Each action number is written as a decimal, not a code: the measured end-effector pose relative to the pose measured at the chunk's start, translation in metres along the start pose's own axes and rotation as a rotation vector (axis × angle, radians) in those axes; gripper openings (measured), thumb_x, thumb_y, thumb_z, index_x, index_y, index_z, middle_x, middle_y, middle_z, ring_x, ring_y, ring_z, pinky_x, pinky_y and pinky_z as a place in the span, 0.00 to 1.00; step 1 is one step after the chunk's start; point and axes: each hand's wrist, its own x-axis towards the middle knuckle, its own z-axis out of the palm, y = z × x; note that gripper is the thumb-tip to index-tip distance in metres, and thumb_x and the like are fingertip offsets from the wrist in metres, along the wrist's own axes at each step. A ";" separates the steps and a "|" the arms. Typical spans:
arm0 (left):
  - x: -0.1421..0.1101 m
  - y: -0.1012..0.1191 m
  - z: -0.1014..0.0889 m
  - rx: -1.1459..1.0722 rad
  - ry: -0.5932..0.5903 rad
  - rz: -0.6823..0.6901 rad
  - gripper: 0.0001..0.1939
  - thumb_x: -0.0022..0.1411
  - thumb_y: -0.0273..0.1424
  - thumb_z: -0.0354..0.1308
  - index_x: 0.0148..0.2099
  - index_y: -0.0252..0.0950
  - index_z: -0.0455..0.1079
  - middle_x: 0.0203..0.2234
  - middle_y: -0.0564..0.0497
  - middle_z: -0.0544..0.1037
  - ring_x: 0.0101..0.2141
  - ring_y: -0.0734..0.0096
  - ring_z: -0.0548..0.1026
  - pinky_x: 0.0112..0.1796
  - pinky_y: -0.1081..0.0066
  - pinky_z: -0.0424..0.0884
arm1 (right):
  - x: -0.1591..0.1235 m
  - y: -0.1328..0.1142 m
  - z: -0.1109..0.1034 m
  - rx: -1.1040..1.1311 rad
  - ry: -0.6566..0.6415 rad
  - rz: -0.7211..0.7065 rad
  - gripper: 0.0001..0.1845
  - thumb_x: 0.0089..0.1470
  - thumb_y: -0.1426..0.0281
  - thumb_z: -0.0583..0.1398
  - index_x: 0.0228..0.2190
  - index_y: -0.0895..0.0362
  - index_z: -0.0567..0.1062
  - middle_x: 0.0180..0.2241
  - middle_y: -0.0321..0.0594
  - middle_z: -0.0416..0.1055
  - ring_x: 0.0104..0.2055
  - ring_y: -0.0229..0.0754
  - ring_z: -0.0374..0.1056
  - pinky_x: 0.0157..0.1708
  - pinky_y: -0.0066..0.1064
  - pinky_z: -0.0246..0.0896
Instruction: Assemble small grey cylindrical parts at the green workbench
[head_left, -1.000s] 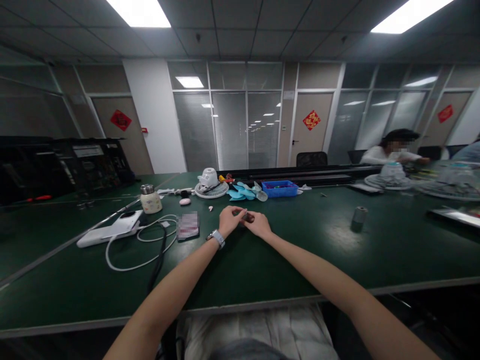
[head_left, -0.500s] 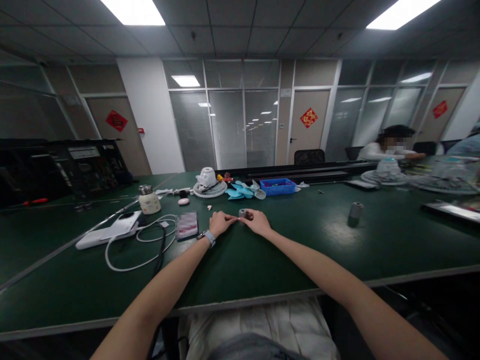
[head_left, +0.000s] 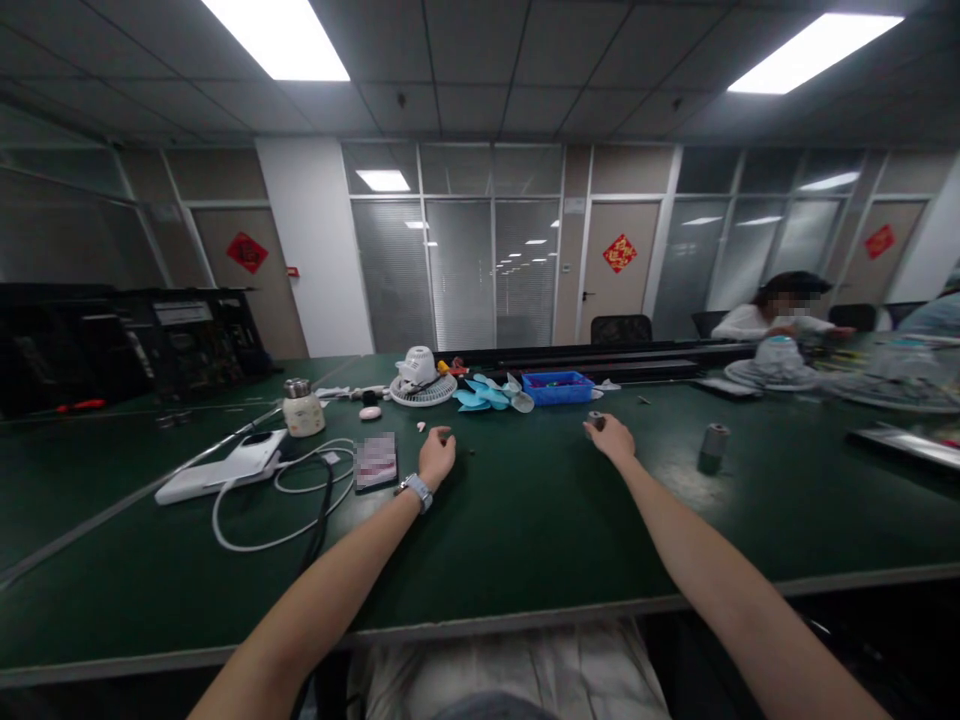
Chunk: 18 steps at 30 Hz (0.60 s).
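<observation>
My right hand (head_left: 613,440) is closed round a small grey cylinder (head_left: 596,418), whose top shows above the fingers. Well apart from it, my left hand (head_left: 437,456) is held over the table with its fingers curled. A dark spot shows between its fingertips, too small to name. A tiny dark piece (head_left: 472,452) lies on the green table (head_left: 517,530), just right of my left hand. Another grey cylinder (head_left: 715,444) stands upright on the tabletop, farther right than my right hand.
Behind the hands are a white fan housing (head_left: 417,366), light-blue fan blades (head_left: 484,394) and a blue bin (head_left: 556,388). On the left lie a phone (head_left: 376,462), a looped white cable (head_left: 247,548), a power bank (head_left: 184,487) and a bottle (head_left: 303,412). A co-worker (head_left: 787,308) sits at far right.
My hands have parted from where they met at the grey cylinder. The right hand has carried it to the right, while the left has drawn slightly left and curled. The view has tilted up slightly.
</observation>
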 end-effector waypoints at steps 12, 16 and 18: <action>-0.011 0.012 0.000 -0.061 0.079 -0.082 0.17 0.59 0.30 0.47 0.51 0.33 0.60 0.39 0.43 0.74 0.37 0.65 0.74 0.39 0.69 0.67 | -0.123 -0.147 0.041 0.086 -0.306 -0.998 0.23 0.57 0.68 0.52 0.54 0.56 0.65 0.59 0.45 0.56 0.60 0.46 0.54 0.56 0.40 0.51; -0.011 0.013 0.000 -0.055 0.052 -0.074 0.17 0.58 0.29 0.47 0.50 0.33 0.61 0.38 0.43 0.74 0.37 0.65 0.74 0.39 0.69 0.66 | -0.129 -0.154 0.057 0.106 -0.402 -1.003 0.19 0.57 0.72 0.50 0.48 0.58 0.72 0.52 0.43 0.67 0.54 0.43 0.63 0.54 0.34 0.55; -0.010 0.013 0.001 -0.052 0.040 -0.064 0.17 0.58 0.30 0.48 0.50 0.33 0.61 0.37 0.43 0.74 0.37 0.64 0.74 0.38 0.68 0.66 | -0.121 -0.148 0.055 0.112 -0.381 -0.969 0.18 0.55 0.75 0.51 0.45 0.56 0.74 0.47 0.40 0.72 0.49 0.41 0.67 0.51 0.31 0.58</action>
